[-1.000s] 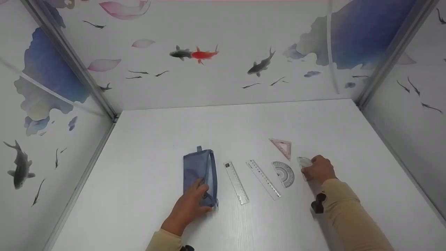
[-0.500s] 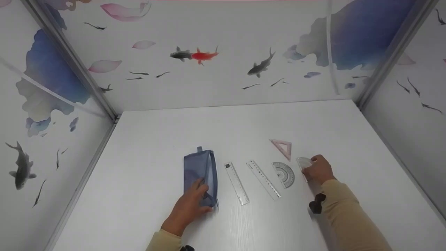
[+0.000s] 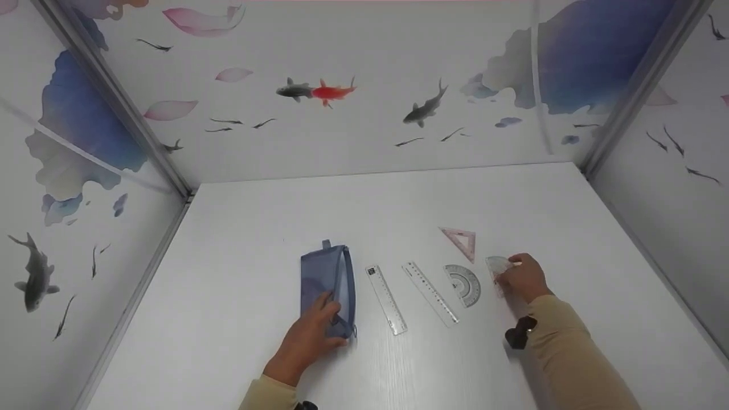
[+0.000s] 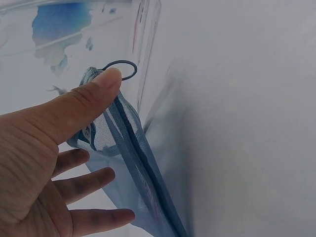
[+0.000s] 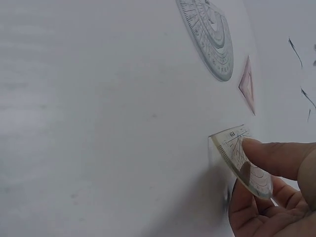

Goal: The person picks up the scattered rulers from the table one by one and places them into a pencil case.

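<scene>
Two grips are occupied. I have the right grip point(image 3: 524, 277) pinching the clear protractor point(image 5: 235, 146) between thumb and fingers, tilted over the right half of the bench point(image 3: 273, 210), well in from the right edge; whether its lowest part touches the surface I cannot tell. My left grip point(image 3: 310, 336) pinches the near end of the blue mesh pouch point(image 3: 318, 273), which lies left of the middle, its mouth gaping towards the right edge. To do this lift well, I should press firmly on both faces without bending the thin plastic, and raise it clear of the second protractor point(image 3: 470, 286) and the pink set square point(image 3: 469, 248), which lies nearer the far edge. The left grip ought to steady the pouch.
</scene>
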### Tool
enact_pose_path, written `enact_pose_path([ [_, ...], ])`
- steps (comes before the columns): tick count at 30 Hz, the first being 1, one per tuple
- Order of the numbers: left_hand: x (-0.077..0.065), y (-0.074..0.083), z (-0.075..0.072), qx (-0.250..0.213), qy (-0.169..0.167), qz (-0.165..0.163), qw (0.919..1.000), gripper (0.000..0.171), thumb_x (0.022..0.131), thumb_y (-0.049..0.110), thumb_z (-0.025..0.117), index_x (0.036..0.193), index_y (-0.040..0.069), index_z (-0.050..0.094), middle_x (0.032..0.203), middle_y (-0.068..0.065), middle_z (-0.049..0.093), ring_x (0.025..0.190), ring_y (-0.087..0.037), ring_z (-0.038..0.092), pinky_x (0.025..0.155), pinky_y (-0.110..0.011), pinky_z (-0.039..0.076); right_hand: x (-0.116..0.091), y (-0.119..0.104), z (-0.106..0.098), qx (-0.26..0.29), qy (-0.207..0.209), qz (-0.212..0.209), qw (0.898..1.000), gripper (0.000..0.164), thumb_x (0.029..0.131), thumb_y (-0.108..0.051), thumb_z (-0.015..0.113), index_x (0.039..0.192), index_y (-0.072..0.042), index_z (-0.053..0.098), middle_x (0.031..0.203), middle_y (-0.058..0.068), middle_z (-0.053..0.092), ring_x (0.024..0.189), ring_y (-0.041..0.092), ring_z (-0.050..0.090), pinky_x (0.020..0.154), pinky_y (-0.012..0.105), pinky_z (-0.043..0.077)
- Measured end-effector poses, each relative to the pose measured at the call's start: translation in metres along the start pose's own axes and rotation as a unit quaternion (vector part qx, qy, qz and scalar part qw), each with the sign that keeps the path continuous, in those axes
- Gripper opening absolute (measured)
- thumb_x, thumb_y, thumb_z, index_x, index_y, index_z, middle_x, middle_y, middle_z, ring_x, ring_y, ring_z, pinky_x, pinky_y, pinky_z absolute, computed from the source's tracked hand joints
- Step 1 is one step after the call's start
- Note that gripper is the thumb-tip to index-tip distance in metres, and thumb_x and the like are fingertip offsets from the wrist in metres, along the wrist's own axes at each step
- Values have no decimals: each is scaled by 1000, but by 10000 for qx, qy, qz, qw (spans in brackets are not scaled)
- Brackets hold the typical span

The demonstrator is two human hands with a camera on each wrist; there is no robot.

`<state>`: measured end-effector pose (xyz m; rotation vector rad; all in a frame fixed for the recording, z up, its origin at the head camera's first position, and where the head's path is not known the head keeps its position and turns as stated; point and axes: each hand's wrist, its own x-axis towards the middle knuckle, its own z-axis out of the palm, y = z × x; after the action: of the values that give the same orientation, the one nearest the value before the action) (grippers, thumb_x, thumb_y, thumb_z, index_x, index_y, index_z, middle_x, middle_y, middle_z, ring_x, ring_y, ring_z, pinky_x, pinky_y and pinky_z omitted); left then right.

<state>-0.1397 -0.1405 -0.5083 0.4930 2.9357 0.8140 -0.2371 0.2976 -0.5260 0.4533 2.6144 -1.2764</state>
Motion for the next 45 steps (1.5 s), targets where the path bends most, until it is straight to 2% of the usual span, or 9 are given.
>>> enact_pose_path([
  [8, 0, 0, 0, 38, 55, 32, 10000, 63, 68, 25, 86, 121, 12, 54, 145, -24, 39, 122, -45, 50, 91, -52, 50, -1, -2, 0, 405, -256, 242, 9986, 61, 87, -6, 56, 141, 9, 32, 142, 34, 35, 118, 39, 42, 95, 44, 43],
  [14, -1, 1, 0, -76, 71, -17, 9999, 61, 68, 23, 86, 119, 13, 54, 146, -23, 38, 119, -43, 54, 88, -50, 51, -3, -4, 0, 714, -274, 314, 9966, 60, 87, -6, 55, 141, 8, 33, 130, 29, 46, 96, 25, 51, 73, 27, 45],
  [17, -1, 1, 0, -83, 65, -37, 9999, 61, 68, 23, 86, 119, 14, 54, 146, -23, 38, 118, -42, 54, 88, -49, 52, -4, -4, 1, 829, -256, 284, 9958, 59, 89, -7, 56, 141, 8, 33, 125, 26, 50, 89, 18, 52, 69, 23, 46],
  [24, -2, 0, 0, -39, 107, 57, 9999, 60, 69, 24, 86, 118, 14, 52, 145, -24, 39, 116, -41, 56, 86, -49, 53, -6, -7, 4, 1246, -202, 249, 9917, 58, 92, -8, 58, 142, 7, 34, 119, 21, 53, 80, 9, 54, 68, 21, 48],
  [30, -2, -2, 1, -23, 145, 118, 9998, 61, 69, 25, 86, 119, 14, 52, 144, -23, 39, 113, -40, 58, 84, -48, 54, -10, -12, 7, 1499, -230, 120, 9884, 59, 93, -10, 58, 143, 6, 32, 127, 24, 49, 87, 11, 56, 73, 22, 50],
  [38, -2, -2, 2, -5, 128, 117, 9999, 62, 69, 25, 85, 121, 14, 52, 144, -23, 39, 110, -39, 59, 81, -48, 54, -17, -21, 10, 1736, -306, 17, 9843, 58, 95, -10, 57, 144, 5, 31, 122, 19, 51, 90, 14, 55, 76, 24, 50],
  [45, -3, 0, 1, -43, 143, 70, 9999, 62, 68, 24, 86, 120, 14, 54, 146, -22, 38, 120, -41, 53, 87, -49, 52, -21, -29, 17, 1838, -312, 93, 9824, 58, 96, -15, 57, 146, 0, 31, 133, 20, 45, 99, 17, 53, 81, 24, 49],
])
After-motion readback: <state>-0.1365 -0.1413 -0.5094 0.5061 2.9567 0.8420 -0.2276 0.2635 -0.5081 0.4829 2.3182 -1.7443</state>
